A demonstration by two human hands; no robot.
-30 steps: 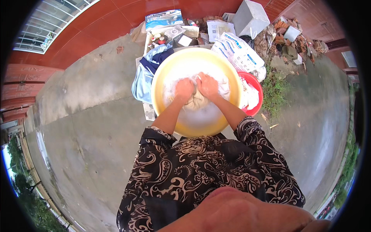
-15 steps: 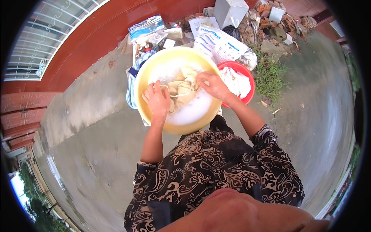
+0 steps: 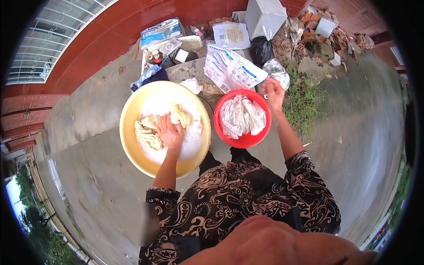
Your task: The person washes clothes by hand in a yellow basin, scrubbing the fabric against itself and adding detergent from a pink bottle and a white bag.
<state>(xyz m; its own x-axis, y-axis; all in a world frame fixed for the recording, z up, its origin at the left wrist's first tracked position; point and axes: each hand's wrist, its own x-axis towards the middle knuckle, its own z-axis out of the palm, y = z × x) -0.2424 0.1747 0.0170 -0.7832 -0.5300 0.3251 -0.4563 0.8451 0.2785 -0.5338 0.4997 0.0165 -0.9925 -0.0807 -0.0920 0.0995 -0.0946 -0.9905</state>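
A wide yellow basin [image 3: 128, 145] of white suds holds a wet beige cloth [image 3: 149, 138], bunched up. My left hand [image 3: 169, 131] lies on the cloth with its fingers stretched out. My right hand [image 3: 273, 92] is raised beyond the right rim of a smaller red basin [image 3: 217, 126]. Its fingers are bent together beside the right corner of a white printed plastic bag [image 3: 234, 70]; what they hold, if anything, is too small to make out. White cloth with faint reddish spots [image 3: 240, 115] lies heaped in the red basin.
Behind the basins are a tub of bottles and odds and ends [image 3: 154, 57], a black tied bag [image 3: 261, 49], a clear bag [image 3: 277, 73] and a grey block [image 3: 265, 17]. Bricks and rubble [image 3: 324, 42] are piled at far right. Grass [image 3: 304, 95] grows from the concrete.
My right hand has left the yellow basin and moved right, past the red one. My left hand has flattened onto the beige cloth. The view has shifted, so both basins appear farther left.
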